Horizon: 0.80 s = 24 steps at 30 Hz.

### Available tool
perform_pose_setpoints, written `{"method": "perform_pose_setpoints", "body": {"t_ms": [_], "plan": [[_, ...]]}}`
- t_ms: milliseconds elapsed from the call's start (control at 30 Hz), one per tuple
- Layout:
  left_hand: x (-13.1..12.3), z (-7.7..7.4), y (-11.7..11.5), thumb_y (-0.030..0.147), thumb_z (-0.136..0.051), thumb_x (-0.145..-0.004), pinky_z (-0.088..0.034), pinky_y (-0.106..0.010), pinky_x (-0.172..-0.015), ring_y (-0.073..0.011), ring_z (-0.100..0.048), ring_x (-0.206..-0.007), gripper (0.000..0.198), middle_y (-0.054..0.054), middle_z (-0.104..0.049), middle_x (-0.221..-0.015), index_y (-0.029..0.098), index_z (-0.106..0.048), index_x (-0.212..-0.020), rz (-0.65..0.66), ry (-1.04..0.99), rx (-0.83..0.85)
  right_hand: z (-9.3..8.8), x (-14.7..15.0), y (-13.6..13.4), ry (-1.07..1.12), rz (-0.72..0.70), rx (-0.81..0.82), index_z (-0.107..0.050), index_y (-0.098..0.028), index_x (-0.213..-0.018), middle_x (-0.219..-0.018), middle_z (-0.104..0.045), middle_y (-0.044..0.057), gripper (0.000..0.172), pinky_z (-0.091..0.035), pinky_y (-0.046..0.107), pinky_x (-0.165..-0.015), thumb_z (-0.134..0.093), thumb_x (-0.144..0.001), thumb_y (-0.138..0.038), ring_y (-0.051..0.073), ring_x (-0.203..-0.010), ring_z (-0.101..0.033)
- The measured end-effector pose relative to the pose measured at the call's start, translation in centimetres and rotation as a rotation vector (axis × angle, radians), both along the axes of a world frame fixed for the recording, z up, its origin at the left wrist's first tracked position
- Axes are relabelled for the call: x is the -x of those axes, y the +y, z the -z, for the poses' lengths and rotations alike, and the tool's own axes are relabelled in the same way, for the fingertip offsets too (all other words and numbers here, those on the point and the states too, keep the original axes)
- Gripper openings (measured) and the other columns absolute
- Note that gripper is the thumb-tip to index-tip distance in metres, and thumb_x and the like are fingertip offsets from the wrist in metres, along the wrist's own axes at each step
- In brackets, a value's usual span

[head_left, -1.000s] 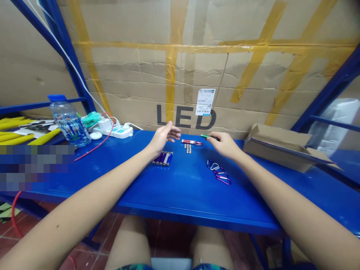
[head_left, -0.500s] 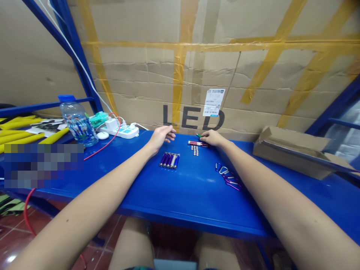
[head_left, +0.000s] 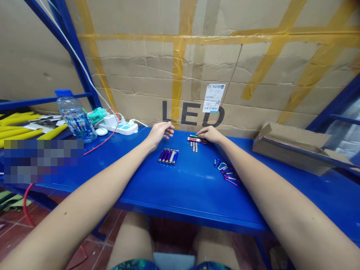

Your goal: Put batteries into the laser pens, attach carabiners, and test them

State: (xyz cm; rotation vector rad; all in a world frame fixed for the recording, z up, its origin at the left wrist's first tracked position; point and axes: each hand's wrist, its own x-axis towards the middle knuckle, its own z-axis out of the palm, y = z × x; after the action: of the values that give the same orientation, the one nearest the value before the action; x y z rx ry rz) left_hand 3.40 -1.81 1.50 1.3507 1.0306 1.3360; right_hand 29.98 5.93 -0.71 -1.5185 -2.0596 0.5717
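My right hand (head_left: pixel 208 134) is at the back of the table, its fingertips closed on the right end of a slim green mini flashlight (head_left: pixel 193 136). Right in front of that lies a red mini flashlight (head_left: pixel 192 139), its right end partly behind my fingers. Small silver button cells (head_left: pixel 194 146) sit in rows just nearer to me. My left hand (head_left: pixel 161 134) hovers with loosely bent, parted fingers and nothing in them. Below it, purple, silver and blue metal tubes (head_left: pixel 168 156) lie side by side. Several coloured carabiners (head_left: pixel 226 172) lie beside my right forearm.
A power strip (head_left: pixel 123 127), a water bottle (head_left: pixel 75 118) and yellow rods (head_left: pixel 22 135) occupy the left side. A red cable (head_left: pixel 102 145) runs across there. An open cardboard box (head_left: pixel 292 153) stands at right. A large taped carton (head_left: pixel 152 75) walls off the back.
The green flashlight has gone from slanting in my right fingers to lying level behind the red one. My left hand has barely moved. The view has tilted slightly.
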Motion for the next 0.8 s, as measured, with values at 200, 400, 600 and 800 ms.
{"method": "perform_pose_setpoints", "body": {"t_ms": [200,400,600,800], "plan": [[-0.1,-0.1,-0.1,0.023,-0.048,-0.097,-0.044,-0.022,-0.054,-0.0108,-0.061,-0.057,0.029,-0.004,-0.065,-0.068,0.011,-0.066,-0.079,0.003,-0.009,0.003,0.4,0.2,-0.4,0.086,-0.036,0.009,-0.08,-0.011,-0.096,-0.081,-0.076,0.008,0.023,-0.046,0.025,-0.057,-0.064,-0.081,-0.017,0.013,-0.06,-0.057],[-0.2,-0.2,-0.3,0.021,-0.048,-0.096,-0.044,-0.022,-0.054,-0.0108,-0.061,-0.058,0.028,-0.004,-0.065,-0.068,0.011,-0.066,-0.079,0.0,0.0,-0.003,0.6,0.8,-0.6,0.085,-0.025,-0.026,-0.08,-0.011,-0.093,-0.081,-0.076,0.008,0.022,-0.046,0.024,-0.059,-0.062,-0.08,-0.013,0.013,-0.062,-0.058],[-0.2,-0.1,-0.1,0.022,-0.048,-0.096,-0.044,-0.022,-0.055,-0.0105,-0.061,-0.057,0.028,-0.005,-0.066,-0.068,0.011,-0.066,-0.078,0.001,0.012,0.0,0.6,1.1,-0.5,0.077,-0.041,-0.045,-0.081,-0.012,-0.093,-0.079,-0.075,0.006,0.023,-0.044,0.024,-0.059,-0.062,-0.079,-0.014,0.013,-0.062,-0.057],[-0.2,-0.1,-0.2,0.022,-0.048,-0.096,-0.043,-0.021,-0.054,-0.0099,-0.06,-0.057,0.029,-0.004,-0.065,-0.068,0.011,-0.066,-0.078,-0.001,0.014,0.003,0.6,1.0,-0.7,0.082,-0.058,-0.052,-0.08,-0.012,-0.093,-0.08,-0.075,0.007,0.022,-0.044,0.024,-0.059,-0.065,-0.081,-0.022,0.014,-0.065,-0.058]]}}
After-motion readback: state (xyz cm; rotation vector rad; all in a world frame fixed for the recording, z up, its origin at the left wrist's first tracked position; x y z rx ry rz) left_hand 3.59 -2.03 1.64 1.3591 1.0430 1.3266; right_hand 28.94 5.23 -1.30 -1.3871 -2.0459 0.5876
